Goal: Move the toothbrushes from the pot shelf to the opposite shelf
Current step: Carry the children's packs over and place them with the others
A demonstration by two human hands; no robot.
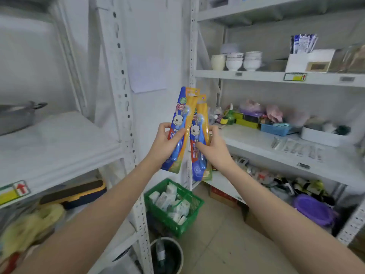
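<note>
Two packs: you hold one toothbrush pack (178, 129) in your left hand (165, 143) and another toothbrush pack (199, 139) in your right hand (214, 149), each hand's fingers closed round its pack.
Hold: upright, overlapping between your hands, likely for carrying together.
Pot (17, 115): one, far to the left of your left hand.
Target shelf (276, 149): just past your right hand.

two upright toothbrush packs (180, 129), overlapping, mid-air

Pot (16, 115) on left shelf (59, 147), bowls (244, 60) on right shelf (256, 76), basket (173, 206) on floor between
</note>
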